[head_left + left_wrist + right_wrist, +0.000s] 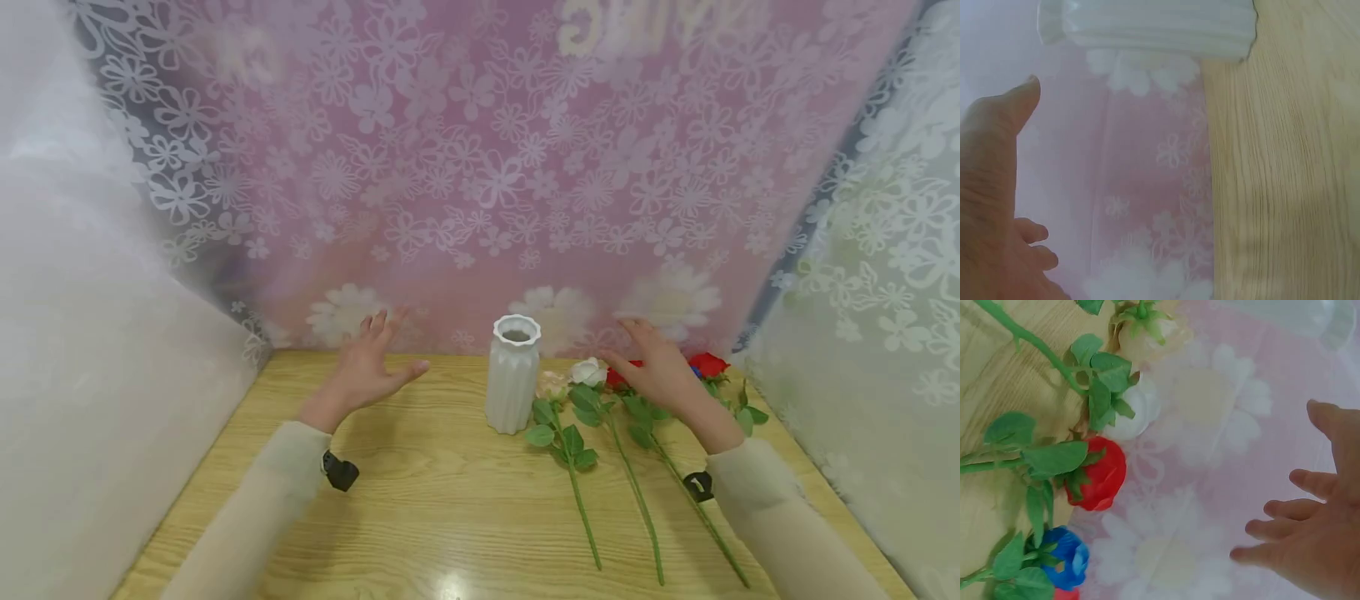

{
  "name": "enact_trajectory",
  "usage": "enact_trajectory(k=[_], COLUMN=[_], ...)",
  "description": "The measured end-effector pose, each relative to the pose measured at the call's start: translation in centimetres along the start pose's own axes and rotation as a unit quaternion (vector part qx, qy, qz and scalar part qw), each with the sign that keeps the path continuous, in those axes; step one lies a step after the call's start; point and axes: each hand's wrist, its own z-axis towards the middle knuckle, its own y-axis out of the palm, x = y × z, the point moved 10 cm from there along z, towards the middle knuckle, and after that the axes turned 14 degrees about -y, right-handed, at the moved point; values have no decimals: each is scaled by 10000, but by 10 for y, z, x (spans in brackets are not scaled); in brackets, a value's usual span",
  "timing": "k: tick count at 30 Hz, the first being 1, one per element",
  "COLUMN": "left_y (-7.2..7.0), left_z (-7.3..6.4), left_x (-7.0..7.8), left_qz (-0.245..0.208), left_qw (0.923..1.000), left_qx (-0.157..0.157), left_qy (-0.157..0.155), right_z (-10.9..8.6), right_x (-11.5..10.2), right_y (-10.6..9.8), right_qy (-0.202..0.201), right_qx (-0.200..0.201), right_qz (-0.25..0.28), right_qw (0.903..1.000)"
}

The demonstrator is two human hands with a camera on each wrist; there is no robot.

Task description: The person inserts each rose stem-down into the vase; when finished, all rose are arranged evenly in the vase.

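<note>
A white ribbed vase with a scalloped rim stands upright near the back of the table. To its left my left hand hovers with fingers spread, holding nothing; the left wrist view shows the vase apart from the thumb. My right hand is raised over the flowers, fingers extended and touching none of them. Beside the vase lie a cream rose, a white rose, a red rose, a blue rose and another red rose, partly hidden by my right hand and arm in the head view.
The wood-grain table carries the vase and the long green stems, which point toward me. A pink flower-printed sheet hangs behind the table's back edge. Pale sheets enclose the left side and the right side.
</note>
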Motion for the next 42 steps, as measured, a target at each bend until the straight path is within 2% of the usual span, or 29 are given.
enact_trajectory(k=[4, 6, 11, 15, 20, 26, 34, 37, 42], left_y=[8, 13, 22, 27, 35, 46, 66, 73, 81], left_z=[1, 3, 8, 9, 11, 15, 20, 22, 24], left_x=[17, 24, 40, 50, 63, 75, 84, 88, 96], left_qz=[-924, -1207, -1652, -1928, -2197, -2559, -2896, -3063, -3078], left_qw=[9951, 9916, 9849, 9798, 9732, 9623, 9503, 9445, 9437], left_qx=[-229, -288, -356, -454, -584, -797, -1119, -1164, -1184], left_qy=[258, 355, 381, 274, 338, 460, 219, 243, 268], right_z=[-16, -24, -43, -58, -76, -95, -118, -126, -138], right_x=[15, 23, 44, 67, 89, 110, 135, 140, 148], right_y=[-18, -27, -45, -54, -62, -63, -59, -60, -63], right_qy=[181, 333, 490, 718, 977, 1193, 1446, 1535, 1497], right_qx=[575, 825, 1326, 1598, 1704, 1610, 1573, 1577, 1648], right_qz=[185, 291, 730, 888, 1164, 1497, 1697, 1713, 1781], right_qw=[9980, 9956, 9873, 9805, 9736, 9682, 9620, 9603, 9585])
